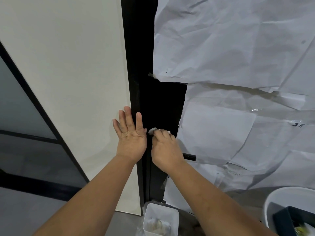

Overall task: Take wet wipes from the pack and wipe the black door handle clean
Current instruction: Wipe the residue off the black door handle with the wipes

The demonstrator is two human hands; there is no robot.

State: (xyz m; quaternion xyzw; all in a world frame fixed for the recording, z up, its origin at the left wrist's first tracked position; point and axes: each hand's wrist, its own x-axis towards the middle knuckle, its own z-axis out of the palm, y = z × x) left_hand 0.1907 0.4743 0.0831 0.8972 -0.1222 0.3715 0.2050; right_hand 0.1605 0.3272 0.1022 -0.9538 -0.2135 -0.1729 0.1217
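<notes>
My right hand (166, 149) is closed around a white wet wipe (152, 130) and presses it against the black door (160, 106) near its edge. The wipe's crumpled end pokes out above my fingers. The black door handle (190, 157) is a short bar sticking out to the right from under my right hand; most of it is hidden by the hand. My left hand (130, 135) lies flat with fingers spread on the black door frame and the white wall panel (76, 82), just left of the right hand. The wipe pack is not clearly visible.
Crumpled white paper (238, 65) covers the door to the right. On the floor below stands a small white bin (161, 217) with used wipes inside. A white round tub (279, 198) holding a dark box sits at the bottom right. A dark-framed glass panel (20, 108) is at left.
</notes>
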